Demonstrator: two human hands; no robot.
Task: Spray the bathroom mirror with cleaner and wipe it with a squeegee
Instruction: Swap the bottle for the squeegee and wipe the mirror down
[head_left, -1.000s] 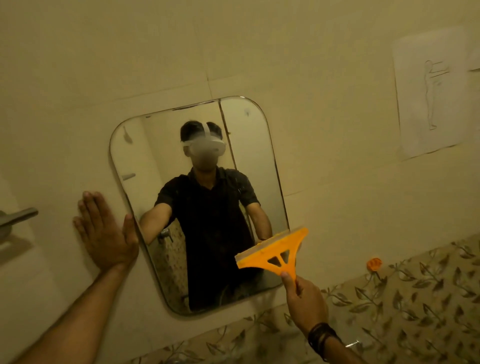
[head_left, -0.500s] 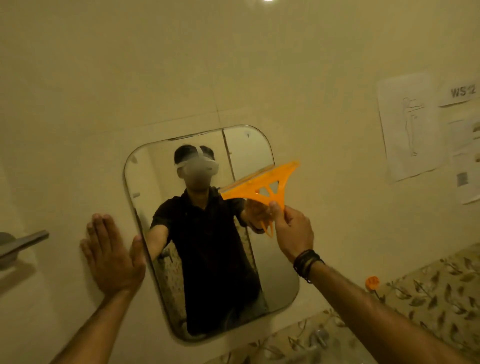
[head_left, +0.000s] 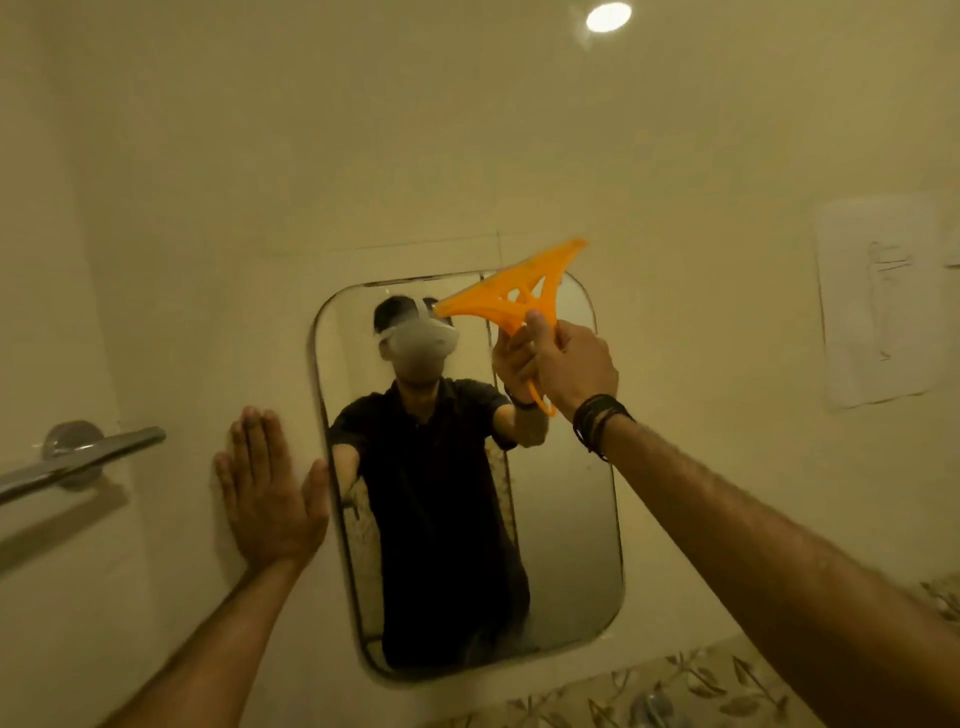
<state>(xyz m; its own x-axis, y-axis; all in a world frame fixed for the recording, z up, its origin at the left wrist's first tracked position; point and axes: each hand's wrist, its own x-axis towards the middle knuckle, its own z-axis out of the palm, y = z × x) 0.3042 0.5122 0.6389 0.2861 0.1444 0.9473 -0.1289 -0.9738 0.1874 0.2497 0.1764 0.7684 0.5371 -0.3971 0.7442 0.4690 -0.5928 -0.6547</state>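
Note:
A rounded rectangular mirror (head_left: 566, 519) hangs on the cream tiled wall and reflects a person in a dark shirt with a white headset. My right hand (head_left: 563, 366) grips the handle of an orange squeegee (head_left: 511, 299), whose blade lies tilted across the mirror's top right corner, its right end over the wall above the rim. My left hand (head_left: 267, 491) lies flat and open against the wall, its thumb touching the mirror's left edge. No spray bottle is in view.
A chrome towel bar (head_left: 78, 460) juts from the wall at the left. A paper sheet (head_left: 878, 301) is stuck to the wall at the right. Leaf-patterned tiles (head_left: 675, 691) run below the mirror. A ceiling light (head_left: 608, 16) shines above.
My right hand has lifted the squeegee from below the mirror's lower right corner up to its top right corner. The view has tilted upward. My left hand has stayed flat on the wall.

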